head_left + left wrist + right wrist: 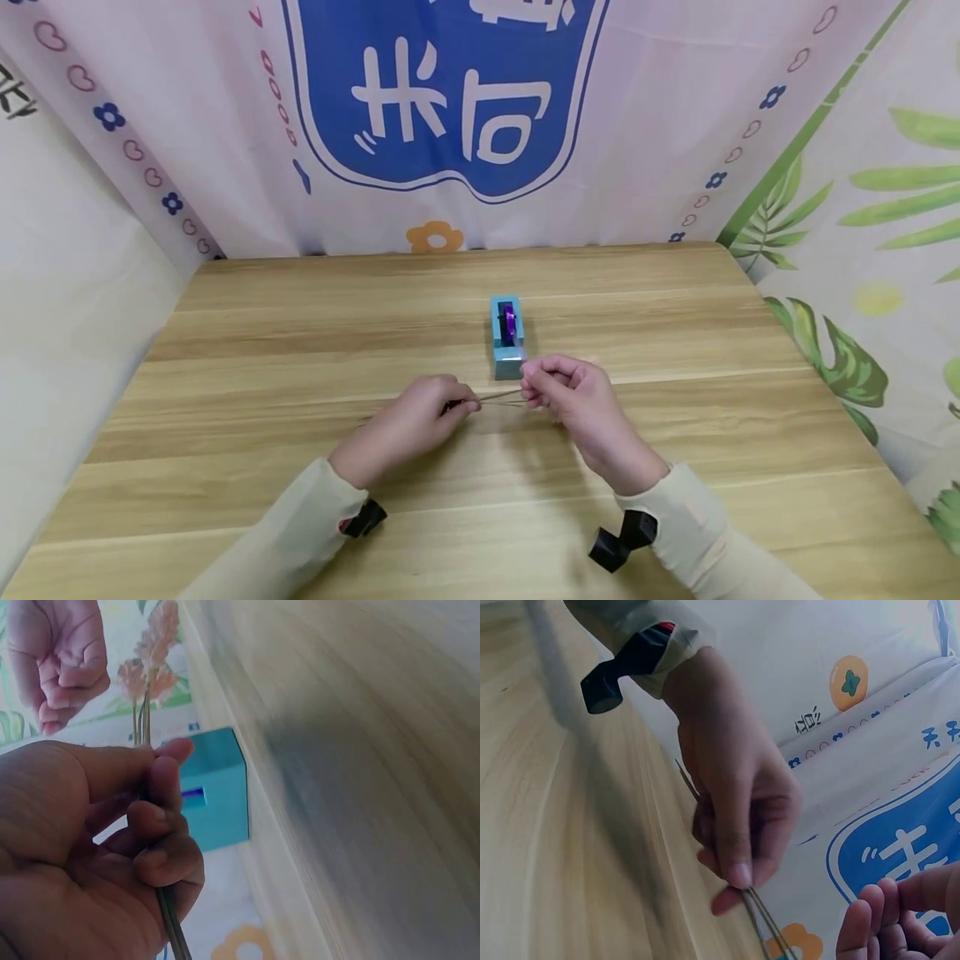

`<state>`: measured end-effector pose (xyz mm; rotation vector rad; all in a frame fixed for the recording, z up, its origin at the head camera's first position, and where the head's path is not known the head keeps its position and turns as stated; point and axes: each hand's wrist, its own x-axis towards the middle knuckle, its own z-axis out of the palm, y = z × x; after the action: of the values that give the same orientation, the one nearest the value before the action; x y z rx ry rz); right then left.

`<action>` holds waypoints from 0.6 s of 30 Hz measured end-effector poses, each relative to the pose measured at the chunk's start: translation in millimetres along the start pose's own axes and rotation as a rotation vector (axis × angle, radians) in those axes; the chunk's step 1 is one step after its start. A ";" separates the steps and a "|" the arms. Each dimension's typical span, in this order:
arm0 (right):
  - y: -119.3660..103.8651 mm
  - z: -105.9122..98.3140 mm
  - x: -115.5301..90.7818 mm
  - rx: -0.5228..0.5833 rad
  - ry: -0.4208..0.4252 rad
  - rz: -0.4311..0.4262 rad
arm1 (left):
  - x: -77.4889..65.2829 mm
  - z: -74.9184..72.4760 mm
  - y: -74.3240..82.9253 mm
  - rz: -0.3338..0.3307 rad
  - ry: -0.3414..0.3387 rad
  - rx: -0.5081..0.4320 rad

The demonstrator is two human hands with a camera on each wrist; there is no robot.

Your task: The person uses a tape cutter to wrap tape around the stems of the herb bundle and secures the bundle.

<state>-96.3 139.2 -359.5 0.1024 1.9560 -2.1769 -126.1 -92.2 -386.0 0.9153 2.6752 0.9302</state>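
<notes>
Thin brown stems of dried flowers are pinched between the thumb and fingers of my left hand (420,417). In the left wrist view their fluffy pinkish-brown heads (156,649) stick out beyond the fingertips, and the stem ends (174,930) come out below the hand. My right hand (581,400) is at the flower end of the stems (498,394), fingers curled and thumb against the forefinger; I cannot tell whether anything thin is between them. Just beyond both hands stands a blue tape dispenser (508,367) with a purple-cored roll (509,323). The right fingertips overlap its front corner in the head view.
Both hands work over a wood-grain table (300,333). A printed curtain (637,167) hangs at its back edge, with a leaf-patterned cloth (847,350) to the right and a pale cloth (82,275) to the left. Black wrist cameras (624,540) sit at both cuffs.
</notes>
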 end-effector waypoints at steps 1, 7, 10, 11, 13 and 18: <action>1.5 0.4 -0.1 0.003 -0.003 0.002 | 2.5 1.7 1.6 0.003 0.009 0.001; 10.4 2.8 -2.2 0.003 0.001 0.007 | 14.9 7.1 14.4 0.001 0.041 -0.006; 14.9 2.4 -4.7 -0.009 0.008 0.019 | 19.5 7.8 19.3 0.013 0.055 -0.006; 16.3 2.0 -5.6 -0.012 0.010 0.022 | 20.7 8.0 20.5 0.020 0.061 -0.009; 18.8 1.3 -7.5 -0.013 0.014 0.029 | 22.7 8.4 22.4 0.036 0.076 -0.015; 24.9 0.6 -9.8 0.002 0.014 0.040 | 27.0 11.3 22.6 0.067 0.125 -0.027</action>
<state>-81.6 137.4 -381.8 0.1566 1.9424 -2.1586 -132.6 -56.3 -380.1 0.9769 2.7424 1.0694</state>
